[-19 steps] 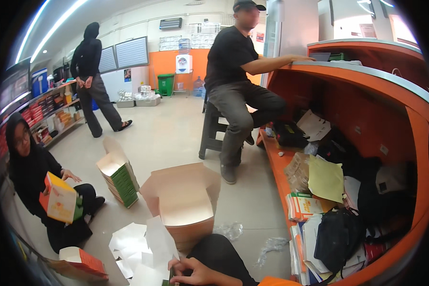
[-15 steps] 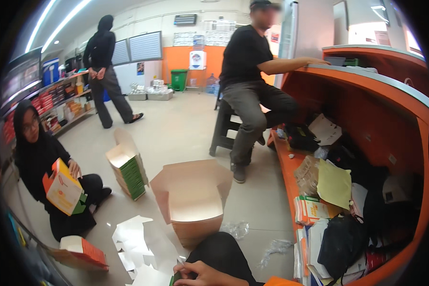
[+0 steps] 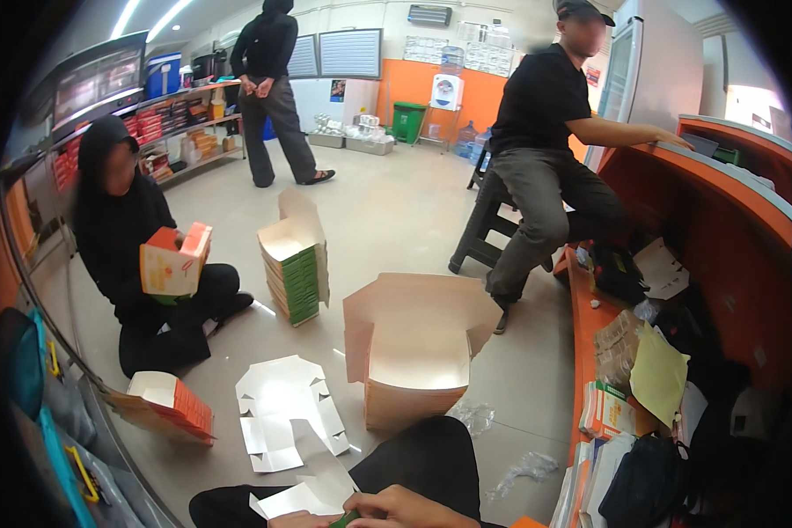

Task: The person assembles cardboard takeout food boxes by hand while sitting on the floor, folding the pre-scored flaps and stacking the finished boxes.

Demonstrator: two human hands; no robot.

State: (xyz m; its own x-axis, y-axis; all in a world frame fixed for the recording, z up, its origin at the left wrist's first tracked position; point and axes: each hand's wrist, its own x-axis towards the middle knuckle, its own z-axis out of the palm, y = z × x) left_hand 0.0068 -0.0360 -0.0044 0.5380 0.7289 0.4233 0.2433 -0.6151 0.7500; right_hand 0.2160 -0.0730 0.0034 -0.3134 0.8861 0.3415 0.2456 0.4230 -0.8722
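Note:
At the lower edge, my right hand (image 3: 400, 508) is closed on a green edge of a partly folded cardboard box (image 3: 304, 499), white on its inner side. My left hand (image 3: 297, 520), cut off by the frame's lower edge, lies against the same box; its fingers are mostly hidden. Just ahead on the floor rests a flat white box blank (image 3: 286, 400) with cut flaps. Beyond my bent knee stands a tall stack of nested open boxes (image 3: 418, 405), brown outside with pale insides.
A green-sided box stack (image 3: 295, 286) stands farther off, an orange box stack (image 3: 180, 407) at left. A seated co-worker holds an orange-and-yellow box (image 3: 174, 264). Another person sits on a black stool (image 3: 480, 238) by the orange counter (image 3: 581, 352). Clear plastic wrap (image 3: 524, 471) lies at right.
My view has swung left, so the scene sits farther right. My left hand has come into view beside the right. The seated co-worker has turned the box and lowered their head.

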